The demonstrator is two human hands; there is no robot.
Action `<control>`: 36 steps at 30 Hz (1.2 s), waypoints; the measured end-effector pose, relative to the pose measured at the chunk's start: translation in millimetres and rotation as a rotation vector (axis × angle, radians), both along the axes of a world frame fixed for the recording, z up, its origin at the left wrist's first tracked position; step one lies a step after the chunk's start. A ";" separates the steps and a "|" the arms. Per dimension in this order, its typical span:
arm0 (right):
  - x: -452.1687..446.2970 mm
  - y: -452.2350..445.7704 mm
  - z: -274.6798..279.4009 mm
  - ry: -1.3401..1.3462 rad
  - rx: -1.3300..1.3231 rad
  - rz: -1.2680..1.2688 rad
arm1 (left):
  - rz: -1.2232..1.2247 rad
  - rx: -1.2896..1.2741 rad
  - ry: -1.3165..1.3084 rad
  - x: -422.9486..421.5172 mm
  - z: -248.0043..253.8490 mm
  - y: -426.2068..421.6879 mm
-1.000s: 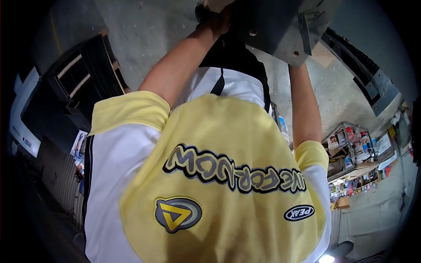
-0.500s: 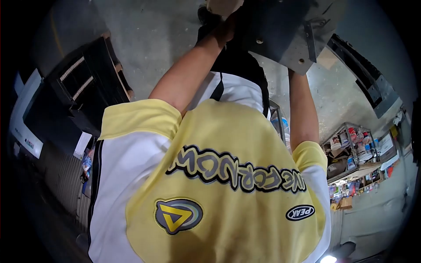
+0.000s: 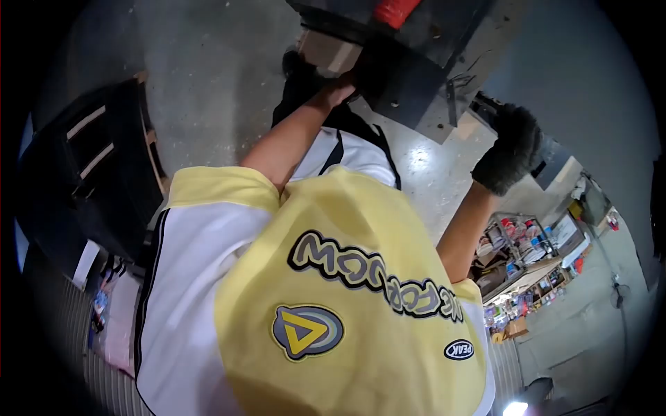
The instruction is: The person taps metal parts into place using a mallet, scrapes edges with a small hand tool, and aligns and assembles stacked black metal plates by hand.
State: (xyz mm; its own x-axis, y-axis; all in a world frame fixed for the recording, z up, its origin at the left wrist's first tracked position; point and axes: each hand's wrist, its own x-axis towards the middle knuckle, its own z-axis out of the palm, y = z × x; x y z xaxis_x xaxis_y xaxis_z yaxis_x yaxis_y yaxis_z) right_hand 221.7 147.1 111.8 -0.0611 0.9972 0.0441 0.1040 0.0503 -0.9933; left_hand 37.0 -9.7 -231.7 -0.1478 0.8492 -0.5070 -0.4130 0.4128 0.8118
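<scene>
Off to the right of a dark panel, my right hand (image 3: 512,149) wears a dark grey fuzzy glove. Its fingers look curled, and whether anything is inside them cannot be made out. My left hand (image 3: 340,90) reaches to the near left side of the panel, its fingers lost in shadow and behind the edge. The dark flat panel (image 3: 409,87) has a small hole and a grey bracket-like strip near its right corner. A red object (image 3: 397,10) lies on the dark surface beyond it.
A large black padded piece with wooden edging (image 3: 90,152) stands at left. At right is a metal rack (image 3: 520,256) crowded with bottles and small goods. A brown box-like piece (image 3: 329,52) sits by my foot. Concrete floor (image 3: 201,83) lies between.
My right hand, hidden behind the panel before, is now out to its right and shows its glove. The panel sits farther up in view, and the red object has come into sight.
</scene>
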 end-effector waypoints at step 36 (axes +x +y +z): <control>9.2 -36.3 167.7 -0.274 -0.469 0.179 | -0.021 -0.008 0.257 -45.8 -41.6 -25.1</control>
